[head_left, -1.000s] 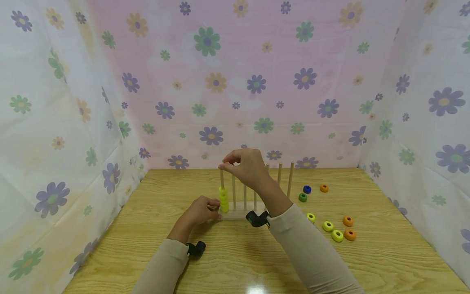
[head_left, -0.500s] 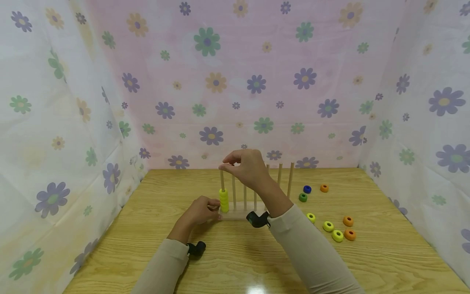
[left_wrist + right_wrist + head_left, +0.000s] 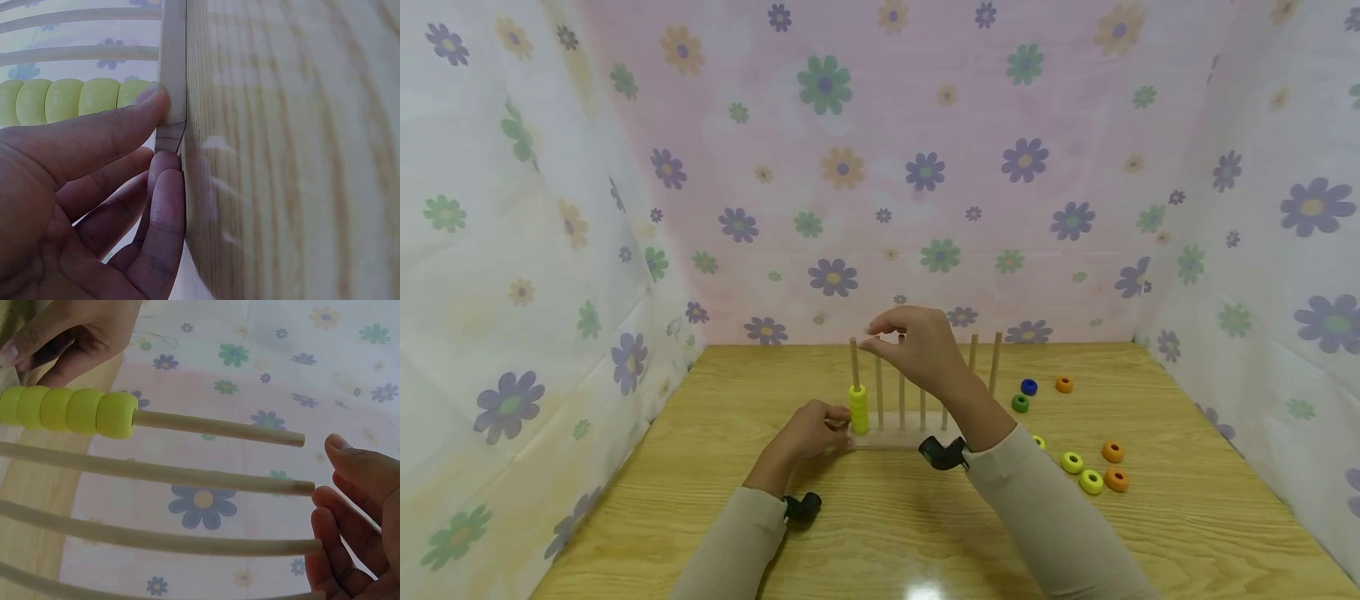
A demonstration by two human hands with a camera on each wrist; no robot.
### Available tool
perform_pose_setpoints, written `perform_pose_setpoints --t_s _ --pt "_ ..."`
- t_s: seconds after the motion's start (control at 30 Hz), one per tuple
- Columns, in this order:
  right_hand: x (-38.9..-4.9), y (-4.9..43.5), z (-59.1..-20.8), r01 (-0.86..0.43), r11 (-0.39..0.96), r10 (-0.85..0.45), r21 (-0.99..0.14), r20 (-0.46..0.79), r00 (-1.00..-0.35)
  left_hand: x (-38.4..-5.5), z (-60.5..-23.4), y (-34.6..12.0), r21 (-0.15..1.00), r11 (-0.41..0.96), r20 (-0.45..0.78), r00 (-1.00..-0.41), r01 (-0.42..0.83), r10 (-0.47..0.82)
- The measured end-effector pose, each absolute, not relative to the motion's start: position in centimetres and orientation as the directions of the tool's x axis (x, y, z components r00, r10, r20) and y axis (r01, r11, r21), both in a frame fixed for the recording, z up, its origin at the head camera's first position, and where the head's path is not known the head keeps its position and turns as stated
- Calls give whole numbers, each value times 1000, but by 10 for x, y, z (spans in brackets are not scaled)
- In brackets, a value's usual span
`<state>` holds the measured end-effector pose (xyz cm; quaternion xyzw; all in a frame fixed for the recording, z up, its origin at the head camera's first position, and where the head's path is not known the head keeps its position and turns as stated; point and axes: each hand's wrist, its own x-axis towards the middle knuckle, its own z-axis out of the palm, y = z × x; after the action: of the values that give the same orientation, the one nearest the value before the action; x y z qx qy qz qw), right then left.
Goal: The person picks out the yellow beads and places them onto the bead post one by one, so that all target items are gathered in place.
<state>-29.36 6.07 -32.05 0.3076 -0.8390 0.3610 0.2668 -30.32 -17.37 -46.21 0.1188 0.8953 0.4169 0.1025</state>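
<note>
A wooden peg stand (image 3: 895,440) with a row of upright pegs stands on the table. Yellow ring beads (image 3: 858,410) are stacked on its leftmost peg, whose upper part is bare. My left hand (image 3: 808,432) grips the left end of the base; in the left wrist view the thumb (image 3: 125,128) lies on one face of it, with fingertips low at the end by the table. My right hand (image 3: 921,350) hovers at the peg tops, thumb and index finger parted with nothing between them. In the right wrist view its fingertips sit just beyond the peg ends (image 3: 303,486).
To the right of the stand lie loose beads: several yellow and orange ones, such as a yellow bead (image 3: 1072,462) and an orange bead (image 3: 1112,452), plus a blue bead (image 3: 1029,387) and a green bead (image 3: 1020,403). Flowered cloth (image 3: 880,167) encloses the table (image 3: 880,525).
The top yellow bead has settled slightly lower onto the stack. My right hand has drawn back to the right from the leftmost peg's top. My left hand keeps its place on the base.
</note>
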Motion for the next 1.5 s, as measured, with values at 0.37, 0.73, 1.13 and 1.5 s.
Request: perform_pose_setpoints --t_s 0.37,0.73,1.13,1.5 --pt "-285 85 -325 -753 551 -318 -358 745 -587 -303 -461 -172 779 615 -94 -947 122 307" --pt "-279 105 -331 -743 607 -320 -281 770 -552 -302 -462 -171 781 613 -95 -947 119 306" --pt "-269 122 -343 -789 563 -314 -247 819 -480 -301 -465 -175 795 596 -98 -945 114 311" --pt "-265 157 -360 -763 608 -289 -219 834 -469 -300 -461 -175 790 602 -98 -948 111 303"
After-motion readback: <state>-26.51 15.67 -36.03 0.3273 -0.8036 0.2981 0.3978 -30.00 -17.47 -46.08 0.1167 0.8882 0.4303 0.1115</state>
